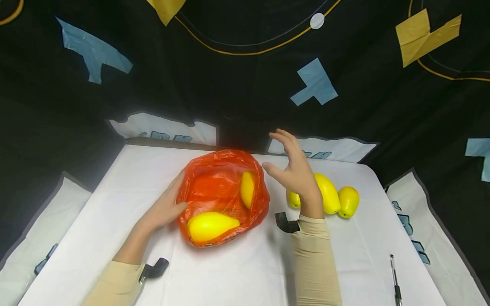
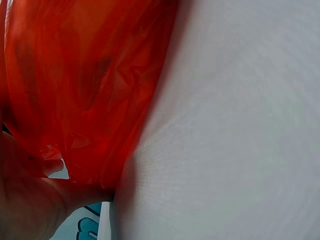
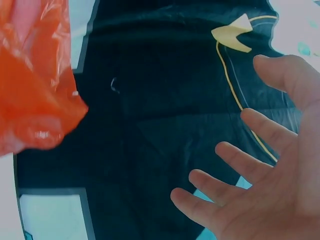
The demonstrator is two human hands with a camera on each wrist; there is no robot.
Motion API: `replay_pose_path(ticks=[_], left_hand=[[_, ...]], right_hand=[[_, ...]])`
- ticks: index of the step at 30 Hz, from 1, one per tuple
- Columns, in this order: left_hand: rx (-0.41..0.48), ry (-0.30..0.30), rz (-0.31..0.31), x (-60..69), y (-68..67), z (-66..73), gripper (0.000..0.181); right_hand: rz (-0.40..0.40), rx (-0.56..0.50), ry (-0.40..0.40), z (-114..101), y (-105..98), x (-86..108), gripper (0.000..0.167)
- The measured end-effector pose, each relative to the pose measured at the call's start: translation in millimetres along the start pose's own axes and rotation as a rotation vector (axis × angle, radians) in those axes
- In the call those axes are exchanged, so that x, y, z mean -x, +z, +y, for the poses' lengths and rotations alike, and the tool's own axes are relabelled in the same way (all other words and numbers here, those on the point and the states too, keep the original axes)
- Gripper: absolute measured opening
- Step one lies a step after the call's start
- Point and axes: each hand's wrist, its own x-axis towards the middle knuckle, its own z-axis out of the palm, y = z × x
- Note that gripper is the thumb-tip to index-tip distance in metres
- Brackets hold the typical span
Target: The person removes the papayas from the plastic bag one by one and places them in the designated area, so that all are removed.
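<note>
An orange-red plastic bag (image 1: 218,187) stands with its mouth open on the white table. Inside lie a yellow mango (image 1: 210,227) near the front and another yellow fruit (image 1: 247,189) at the right, partly covered. My left hand (image 1: 164,206) rests along the bag's left side, thumb apart from the fingers; the left wrist view shows the thumb against the plastic. To the right of the bag my right hand (image 1: 292,170) is raised, fingers spread, holding nothing. Behind its wrist are a larger mango (image 1: 326,193), a smaller yellow fruit (image 1: 348,202) and a partly hidden one (image 1: 294,199).
A pen (image 1: 396,280) lies near the right edge of the white table (image 1: 226,276). Black cloth (image 1: 229,93) with blue and yellow tape pieces hangs behind. Dark wrist mounts (image 1: 155,268) stick out from both sleeves.
</note>
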Motion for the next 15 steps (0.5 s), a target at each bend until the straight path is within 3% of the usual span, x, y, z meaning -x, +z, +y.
replay_pose_path(ticks=[8,15], left_hand=[[-0.002,-0.004,0.004,1.4,-0.3,-0.1,0.102],[0.021,-0.004,-0.002,0.2,1.1,-1.7,0.103]], right_hand=[[-0.055,-0.034,0.023,-10,17,-2.9,0.074],[-0.1,-0.063,-0.029,-11,29,-7.2,0.07]])
